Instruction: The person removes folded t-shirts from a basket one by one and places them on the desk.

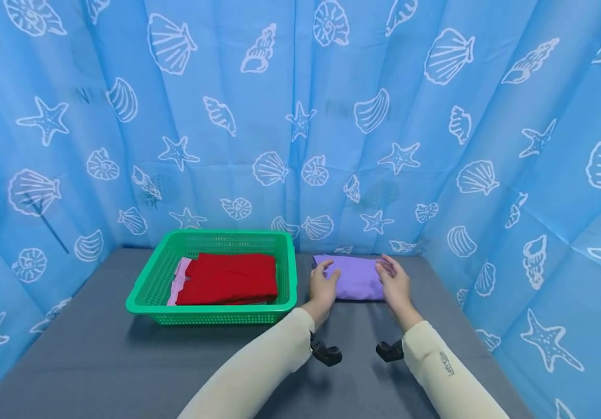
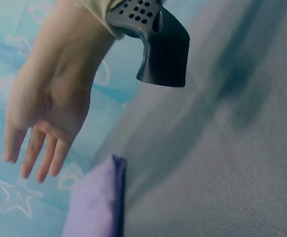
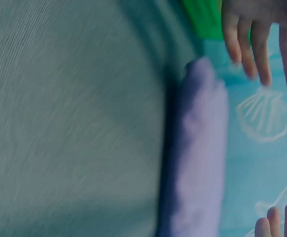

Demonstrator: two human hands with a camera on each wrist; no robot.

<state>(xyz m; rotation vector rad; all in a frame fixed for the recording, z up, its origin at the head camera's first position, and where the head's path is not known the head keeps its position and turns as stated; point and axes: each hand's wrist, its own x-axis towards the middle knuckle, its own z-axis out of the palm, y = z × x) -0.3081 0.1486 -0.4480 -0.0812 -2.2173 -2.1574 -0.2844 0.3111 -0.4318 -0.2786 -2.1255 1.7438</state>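
Observation:
A folded purple cloth (image 1: 358,279) lies flat on the grey table, toward its back right. My left hand (image 1: 324,289) hovers over the cloth's left end, fingers loosely bent and holding nothing. Over the right end is my right hand (image 1: 396,286), also with nothing in its grasp. Both wrist views show a gap between the hands and the purple cloth (image 3: 197,158). In the left wrist view, one hand has its palm exposed and fingers extended above the purple cloth (image 2: 96,200). Parts of the cloth's ends are hidden behind the hands in the head view.
Left of the cloth stands a green plastic basket (image 1: 216,318) with a folded red cloth (image 1: 232,278) and a pink cloth (image 1: 178,282) inside. Behind the grey table (image 1: 96,349) hangs a blue curtain (image 1: 300,116) with white shells and starfish. Black mounts (image 1: 326,353) project from the wrists.

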